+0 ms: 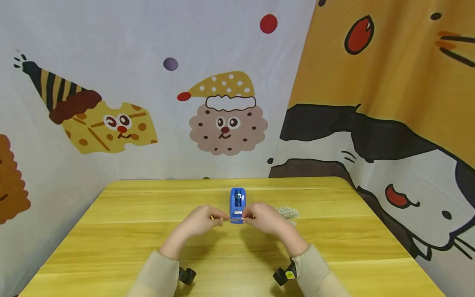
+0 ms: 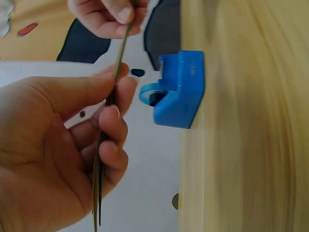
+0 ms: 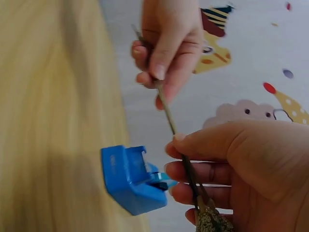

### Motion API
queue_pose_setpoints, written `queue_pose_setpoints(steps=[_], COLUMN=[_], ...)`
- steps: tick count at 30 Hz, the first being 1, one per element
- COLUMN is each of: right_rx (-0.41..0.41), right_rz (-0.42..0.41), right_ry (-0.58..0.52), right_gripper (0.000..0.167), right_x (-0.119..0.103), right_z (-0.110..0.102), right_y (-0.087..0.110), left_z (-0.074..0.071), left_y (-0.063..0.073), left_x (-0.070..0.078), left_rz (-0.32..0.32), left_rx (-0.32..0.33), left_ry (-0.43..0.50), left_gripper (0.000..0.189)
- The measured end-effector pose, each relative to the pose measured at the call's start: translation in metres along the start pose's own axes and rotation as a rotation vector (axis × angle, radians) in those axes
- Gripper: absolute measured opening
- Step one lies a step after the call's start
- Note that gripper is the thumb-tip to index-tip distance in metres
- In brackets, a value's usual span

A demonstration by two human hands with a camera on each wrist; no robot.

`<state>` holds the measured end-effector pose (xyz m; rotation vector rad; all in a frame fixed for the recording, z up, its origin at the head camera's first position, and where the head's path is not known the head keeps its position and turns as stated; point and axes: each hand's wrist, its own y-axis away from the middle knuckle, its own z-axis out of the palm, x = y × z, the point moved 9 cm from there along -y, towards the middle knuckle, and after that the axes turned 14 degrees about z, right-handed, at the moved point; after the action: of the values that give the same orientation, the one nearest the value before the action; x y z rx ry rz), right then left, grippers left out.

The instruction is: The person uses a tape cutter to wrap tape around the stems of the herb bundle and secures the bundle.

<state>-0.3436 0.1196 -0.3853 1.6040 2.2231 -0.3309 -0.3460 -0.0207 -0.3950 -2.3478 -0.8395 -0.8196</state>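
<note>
A thin bundle of brownish stems stretches between both hands above the wooden table. My left hand pinches it between thumb and fingers, with the split stem ends trailing past the palm in the left wrist view. On the other side, my right hand pinches the same stems farther along. Pale, grainy flower heads stick out beyond the right hand, and their base shows at the bottom of the right wrist view. Just behind the stems, a blue tape dispenser stands on the table.
The dispenser carries a roll of tape and has a cutting edge at its near end. Wood-grain tabletop surrounds the hands. A cartoon-printed curtain hangs behind the table's far edge.
</note>
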Motion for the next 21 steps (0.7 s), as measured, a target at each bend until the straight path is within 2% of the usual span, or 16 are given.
queue_pose_setpoints(steps=[8,15,21], right_rx=[0.101,0.182,0.207], right_rz=[-0.047,-0.119,-0.153], right_ry=[0.115,0.198,0.243], right_gripper=[0.006,0.007,0.006], right_x=[0.005,0.007,0.011], right_z=[0.005,0.009,0.015], right_y=[0.011,0.021,0.027], left_z=[0.014,0.026,0.037], left_y=[-0.003,0.000,0.000], left_x=[0.005,0.017,0.017], left_rz=[0.130,0.227,0.257], left_rx=[-0.134,-0.202,-0.230], left_ry=[-0.131,-0.272,-0.347], left_gripper=[0.028,0.036,0.041])
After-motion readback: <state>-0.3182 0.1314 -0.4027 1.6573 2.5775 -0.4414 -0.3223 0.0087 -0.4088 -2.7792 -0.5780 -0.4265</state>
